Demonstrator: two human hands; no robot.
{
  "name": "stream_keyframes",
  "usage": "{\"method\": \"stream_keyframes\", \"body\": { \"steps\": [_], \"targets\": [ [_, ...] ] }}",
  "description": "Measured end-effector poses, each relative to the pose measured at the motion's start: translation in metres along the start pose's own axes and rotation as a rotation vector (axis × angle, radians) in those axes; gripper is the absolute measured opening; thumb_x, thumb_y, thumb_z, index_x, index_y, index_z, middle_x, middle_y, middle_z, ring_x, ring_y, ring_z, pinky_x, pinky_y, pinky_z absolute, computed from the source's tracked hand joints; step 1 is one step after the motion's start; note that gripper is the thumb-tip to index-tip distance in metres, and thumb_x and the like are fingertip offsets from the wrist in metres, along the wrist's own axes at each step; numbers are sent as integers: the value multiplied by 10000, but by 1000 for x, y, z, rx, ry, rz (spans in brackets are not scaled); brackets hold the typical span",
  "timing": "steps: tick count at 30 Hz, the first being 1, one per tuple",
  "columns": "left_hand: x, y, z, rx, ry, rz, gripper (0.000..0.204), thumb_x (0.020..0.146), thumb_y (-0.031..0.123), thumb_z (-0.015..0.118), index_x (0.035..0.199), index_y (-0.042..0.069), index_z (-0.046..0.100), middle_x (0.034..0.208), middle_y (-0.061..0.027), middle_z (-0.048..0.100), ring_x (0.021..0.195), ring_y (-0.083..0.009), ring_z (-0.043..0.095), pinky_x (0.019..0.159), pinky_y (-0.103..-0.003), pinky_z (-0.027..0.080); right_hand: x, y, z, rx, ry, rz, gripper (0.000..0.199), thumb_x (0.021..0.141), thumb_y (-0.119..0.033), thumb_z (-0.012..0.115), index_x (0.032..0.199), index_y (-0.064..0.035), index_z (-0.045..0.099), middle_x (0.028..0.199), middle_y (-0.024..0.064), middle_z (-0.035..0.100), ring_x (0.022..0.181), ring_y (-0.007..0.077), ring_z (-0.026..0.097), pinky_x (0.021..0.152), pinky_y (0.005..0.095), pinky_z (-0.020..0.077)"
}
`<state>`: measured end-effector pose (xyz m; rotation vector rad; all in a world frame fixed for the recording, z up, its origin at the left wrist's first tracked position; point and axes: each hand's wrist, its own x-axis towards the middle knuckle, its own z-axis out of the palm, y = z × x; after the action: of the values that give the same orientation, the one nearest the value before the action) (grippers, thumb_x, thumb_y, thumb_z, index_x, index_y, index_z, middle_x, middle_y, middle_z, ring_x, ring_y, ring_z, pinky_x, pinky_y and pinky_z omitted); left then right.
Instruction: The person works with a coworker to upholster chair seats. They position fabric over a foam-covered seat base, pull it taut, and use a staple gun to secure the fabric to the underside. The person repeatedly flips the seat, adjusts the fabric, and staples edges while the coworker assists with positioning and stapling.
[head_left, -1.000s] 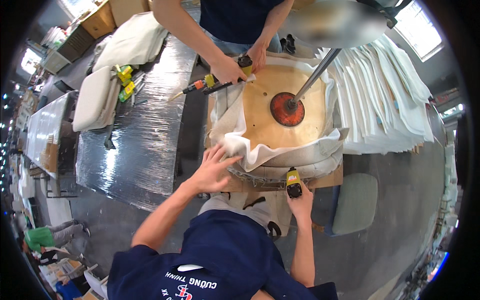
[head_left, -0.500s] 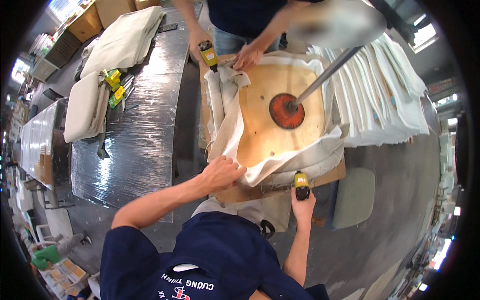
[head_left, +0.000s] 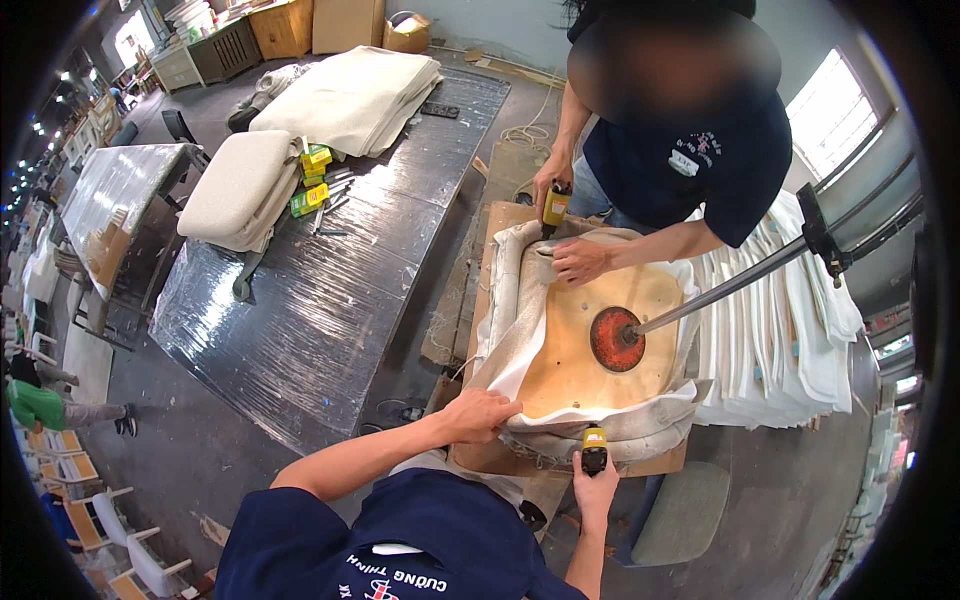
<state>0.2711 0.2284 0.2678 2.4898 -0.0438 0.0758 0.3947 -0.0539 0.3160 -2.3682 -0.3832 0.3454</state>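
A plywood seat board (head_left: 568, 345) lies in grey-beige fabric (head_left: 655, 412) with white lining, its edges standing up around the wood. At its near left corner my left hand (head_left: 481, 414) is closed, pinching the fabric edge. My right hand (head_left: 597, 487) is wrapped round a yellow-and-black staple gun (head_left: 595, 450), its front end close to the near fabric edge. Across the seat, a co-worker (head_left: 680, 165) holds another yellow-and-black staple gun (head_left: 556, 207) at the far left corner. The co-worker's other hand (head_left: 580, 262) presses the fabric there.
A round red pad (head_left: 617, 340) on a metal rod (head_left: 725, 286) presses on the board. Cardboard (head_left: 480, 457) lies under the seat. Left stands a plastic-wrapped table (head_left: 290, 300) with cushions (head_left: 237, 190), folded fabric (head_left: 345, 100) and small yellow boxes (head_left: 309, 200). White sheets (head_left: 775, 340) are stacked right.
The view has tilted and turned, so the seat appears lower and further right, and more of the co-worker shows. Both my hands keep their holds on the fabric and staple gun.
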Motion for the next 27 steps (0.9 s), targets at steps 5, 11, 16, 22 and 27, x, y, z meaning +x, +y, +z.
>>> {"method": "stream_keyframes", "body": {
  "steps": [5,11,16,22,27],
  "targets": [
    [4,2,4,-55,19,-20,387,773,140,759,1109,92,575,898,-122,686,927,-370,693,763,-512,530,-2,-25,-1,-179,19,34,344,801,-122,786,1121,-45,687,917,278,732,940,482,707,784,499,563],
    [8,-1,-5,-41,11,-50,422,750,171,787,1119,103,594,918,-125,695,948,-365,695,776,-501,551,1,-20,3,-167,25,42,325,854,-214,828,1086,-21,708,914,260,744,955,471,719,784,476,571],
    [9,10,2,-60,-8,-69,451,743,189,800,1141,103,607,944,-126,711,957,-352,702,788,-486,559,0,-22,0,-211,51,66,345,758,-83,735,1098,-58,688,897,267,731,925,495,688,779,534,567],
    [10,11,10,-88,20,-42,459,740,188,803,1157,109,631,958,-130,721,953,-354,705,796,-478,563,5,-20,-5,-179,75,66,332,757,-83,753,1079,-57,678,881,266,720,925,493,682,765,530,559],
    [13,12,11,-87,-1,-23,463,735,179,795,1161,105,629,954,-127,721,941,-354,706,782,-476,565,4,-16,-5,-233,79,100,329,735,-67,734,1053,-59,652,857,274,710,902,503,679,753,549,553]
  ]
}}
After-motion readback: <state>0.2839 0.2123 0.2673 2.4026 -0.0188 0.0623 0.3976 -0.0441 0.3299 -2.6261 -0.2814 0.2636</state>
